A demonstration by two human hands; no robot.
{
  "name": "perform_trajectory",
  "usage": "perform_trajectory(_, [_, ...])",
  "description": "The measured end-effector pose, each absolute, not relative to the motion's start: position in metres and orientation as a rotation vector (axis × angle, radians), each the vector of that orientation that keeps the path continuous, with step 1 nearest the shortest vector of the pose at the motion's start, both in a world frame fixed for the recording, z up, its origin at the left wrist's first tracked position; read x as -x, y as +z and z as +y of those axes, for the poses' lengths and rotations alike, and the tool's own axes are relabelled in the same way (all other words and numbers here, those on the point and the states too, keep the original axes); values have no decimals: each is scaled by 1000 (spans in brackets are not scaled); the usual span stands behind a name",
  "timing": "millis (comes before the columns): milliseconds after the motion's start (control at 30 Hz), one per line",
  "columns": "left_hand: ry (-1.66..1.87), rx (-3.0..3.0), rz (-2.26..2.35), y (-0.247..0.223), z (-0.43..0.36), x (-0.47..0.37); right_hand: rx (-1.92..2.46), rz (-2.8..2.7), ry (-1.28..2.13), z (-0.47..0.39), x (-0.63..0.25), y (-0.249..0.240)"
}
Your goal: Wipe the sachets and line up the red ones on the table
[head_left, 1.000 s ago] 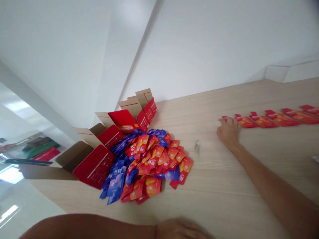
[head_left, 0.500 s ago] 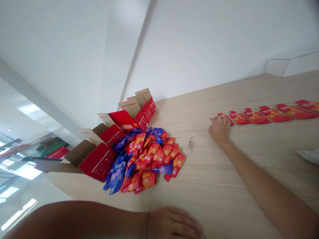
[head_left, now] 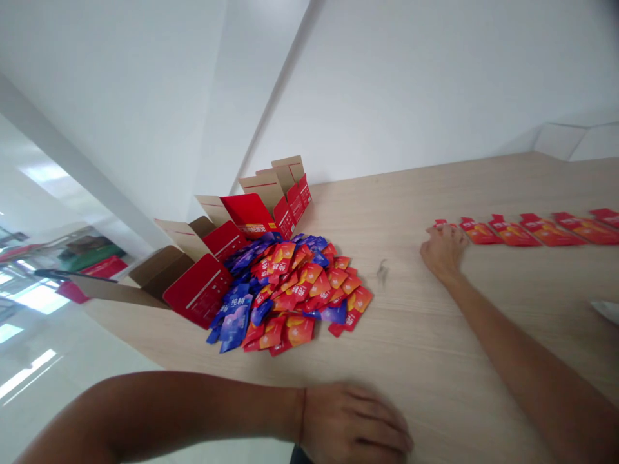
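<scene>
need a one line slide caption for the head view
Right hand sets a red sachet at the row's end; left hand lies flat near the sachet pile.

The left hand (head_left: 353, 425) lay flat, palm down, fingers (head_left: 382, 430) together. The right arm stretched forward, its hand (head_left: 442, 252) curled loosely, palm down.

Sachet heap (head_left: 290, 290) is showing mixed red-orange and blue-purple packs, the orange ones carrying a yellow-orange gradient patch with white lettering, the blue ones carrying white characters. Row of sachets (head_left: 527, 230) at far right is showing red tops and orange bodies. Cardboard boxes (head_left: 227, 258) are showing glossy red outsides with thin white lines, plain brown kraft insides, flaps edged with a red stripe. Tabletop (head_left: 435, 335) is showing pale beige wood grain with one small dark grey smudge (head_left: 382, 271). Wall (head_left: 387, 84) behind is reading plain white. Blurry green and red shapes (head_left: 91, 261) are sitting far left.
</scene>
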State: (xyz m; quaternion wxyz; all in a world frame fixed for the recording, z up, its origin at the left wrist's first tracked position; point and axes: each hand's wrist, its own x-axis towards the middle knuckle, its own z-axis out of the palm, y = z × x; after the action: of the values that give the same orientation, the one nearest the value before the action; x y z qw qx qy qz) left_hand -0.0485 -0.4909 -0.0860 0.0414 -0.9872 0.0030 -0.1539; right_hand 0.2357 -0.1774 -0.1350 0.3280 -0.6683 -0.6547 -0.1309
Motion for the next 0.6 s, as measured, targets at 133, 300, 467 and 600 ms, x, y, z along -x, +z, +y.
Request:
perform_trajectory(133, [-715,2824,25,-57,-480,12,1783,-1708,-332,-179,-236,-132])
perform_trajectory(300, [-518,2953,-376,-63,-460,-33,1744,-1760,-301,-180,-239,-129])
perform_trajectory(467, [-452,3015,-405,-92,-461,-36,1713,-1779,-359,-177,-239,-129])
perform_trajectory(600, [-545,2974,-402,-106,-459,-32,1708,-1792,-422,-172,-238,-133])
